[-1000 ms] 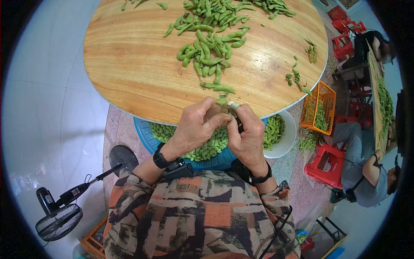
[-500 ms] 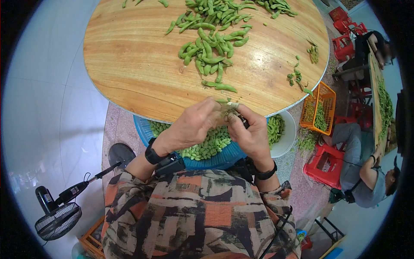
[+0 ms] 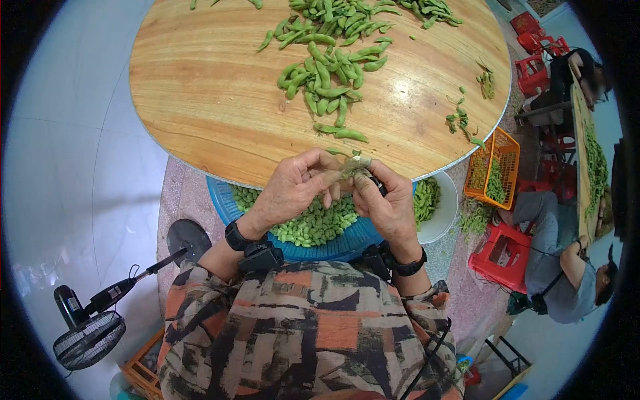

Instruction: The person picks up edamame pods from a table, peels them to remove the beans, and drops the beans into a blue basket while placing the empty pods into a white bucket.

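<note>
My left hand (image 3: 300,184) is at the table's near edge, its thumb and forefinger pinched at a small greenish-brown bean pod (image 3: 353,165). My right hand (image 3: 387,201) holds the same pod from the other side, thumb pressed against it. A small dark object (image 3: 379,185) shows between the right hand's fingers; its kind is hidden. Just beyond the fingertips, a green pod (image 3: 337,151) lies on the round wooden table (image 3: 200,100). Below my hands, a blue basin (image 3: 293,252) holds shelled green beans (image 3: 317,223), partly covered by my wrists.
A heap of green pods (image 3: 327,77) spreads toward the table's far side. Withered scraps (image 3: 460,120) lie at the right. A white bucket (image 3: 450,207) of pods and an orange crate (image 3: 510,167) stand right. A seated person (image 3: 567,273) works beyond a red stool (image 3: 500,257). A fan (image 3: 90,340) is left.
My left hand, blurred before, has shifted slightly and its fingers have spread more, with the thumb now reaching the pod. My right hand has barely moved.
</note>
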A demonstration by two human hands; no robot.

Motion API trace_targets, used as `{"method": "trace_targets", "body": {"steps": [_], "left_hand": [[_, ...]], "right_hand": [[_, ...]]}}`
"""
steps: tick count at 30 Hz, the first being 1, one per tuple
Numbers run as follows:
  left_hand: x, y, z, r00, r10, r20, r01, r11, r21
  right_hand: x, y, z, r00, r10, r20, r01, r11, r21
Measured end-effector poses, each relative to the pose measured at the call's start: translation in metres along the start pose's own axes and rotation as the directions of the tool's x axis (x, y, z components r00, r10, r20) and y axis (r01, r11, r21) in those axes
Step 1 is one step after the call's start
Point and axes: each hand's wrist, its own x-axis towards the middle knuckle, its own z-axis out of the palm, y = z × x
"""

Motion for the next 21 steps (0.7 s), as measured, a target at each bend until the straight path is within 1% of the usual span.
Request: {"method": "trace_targets", "body": {"steps": [1, 2, 3, 4, 5, 6, 7, 9, 10, 11, 12, 13, 15, 16, 18, 19, 20, 21], "left_hand": [[-0.001, 0.001, 0.001, 1.000, -0.001, -0.001, 0.001, 1.000, 0.000], [-0.001, 0.002, 0.002, 0.999, -0.022, -0.024, 0.023, 0.999, 0.032], [-0.001, 0.003, 0.004, 0.998, -0.043, -0.048, 0.046, 0.997, 0.062], [-0.001, 0.003, 0.006, 0.998, -0.044, -0.048, 0.047, 0.997, 0.062], [-0.002, 0.002, 0.008, 0.996, -0.049, -0.076, 0.053, 0.997, 0.056], [-0.002, 0.002, 0.009, 0.993, -0.053, -0.104, 0.059, 0.997, 0.051], [-0.003, 0.002, 0.008, 0.993, -0.053, -0.104, 0.059, 0.997, 0.050], [-0.004, 0.000, 0.007, 0.993, -0.061, -0.105, 0.070, 0.994, 0.088], [-0.004, -0.002, 0.007, 0.993, -0.061, -0.105, 0.070, 0.994, 0.089], [-0.004, -0.004, 0.008, 0.995, -0.055, -0.088, 0.056, 0.998, 0.006], [-0.004, -0.006, 0.011, 0.996, -0.048, -0.074, 0.043, 0.996, -0.077], [-0.004, -0.007, 0.015, 0.996, -0.049, -0.076, 0.043, 0.996, -0.077], [-0.002, -0.009, 0.025, 0.984, 0.029, -0.176, -0.043, 0.996, -0.078], [-0.002, -0.011, 0.026, 0.984, 0.028, -0.174, -0.042, 0.996, -0.078], [-0.002, -0.013, 0.027, 0.977, 0.073, -0.199, -0.085, 0.995, -0.051], [-0.002, -0.013, 0.025, 0.977, 0.073, -0.198, -0.085, 0.995, -0.050], [-0.003, -0.012, 0.021, 0.988, 0.050, -0.144, -0.060, 0.996, -0.068], [-0.005, -0.011, 0.017, 0.995, 0.027, -0.091, -0.034, 0.996, -0.083]], "right_hand": [[0.001, 0.002, 0.000, 1.000, 0.001, 0.001, -0.001, 1.000, 0.001], [0.001, 0.004, 0.001, 0.993, -0.120, -0.013, 0.115, 0.971, -0.210], [0.002, 0.005, 0.002, 0.971, -0.240, -0.001, 0.218, 0.884, -0.413], [0.002, 0.004, 0.004, 0.971, -0.239, -0.001, 0.217, 0.885, -0.412], [0.003, 0.002, 0.006, 0.927, -0.374, 0.037, 0.334, 0.775, -0.537], [0.003, 0.001, 0.007, 0.864, -0.495, 0.094, 0.432, 0.632, -0.644], [0.003, 0.002, 0.006, 0.864, -0.494, 0.094, 0.431, 0.632, -0.644], [0.002, 0.004, 0.002, 0.913, -0.406, 0.042, 0.350, 0.726, -0.591], [0.000, 0.001, 0.002, 0.913, -0.406, 0.042, 0.350, 0.726, -0.591], [-0.001, -0.004, 0.001, 0.971, -0.239, -0.030, 0.208, 0.893, -0.400], [-0.003, -0.006, 0.001, 0.997, -0.051, -0.059, 0.040, 0.983, -0.178], [-0.003, -0.005, 0.002, 0.997, -0.050, -0.058, 0.039, 0.984, -0.177], [-0.002, 0.000, 0.005, 0.986, -0.141, -0.089, 0.121, 0.973, -0.198], [-0.003, -0.002, 0.005, 0.986, -0.141, -0.091, 0.121, 0.973, -0.198], [-0.004, -0.006, 0.005, 0.998, -0.029, -0.048, 0.027, 0.999, -0.030], [-0.003, -0.006, 0.002, 0.998, -0.029, -0.049, 0.028, 0.999, -0.030], [-0.001, -0.004, -0.004, 0.999, 0.048, 0.004, -0.048, 0.988, 0.149], [0.000, -0.003, -0.010, 0.991, 0.115, 0.071, -0.132, 0.939, 0.318]]}}
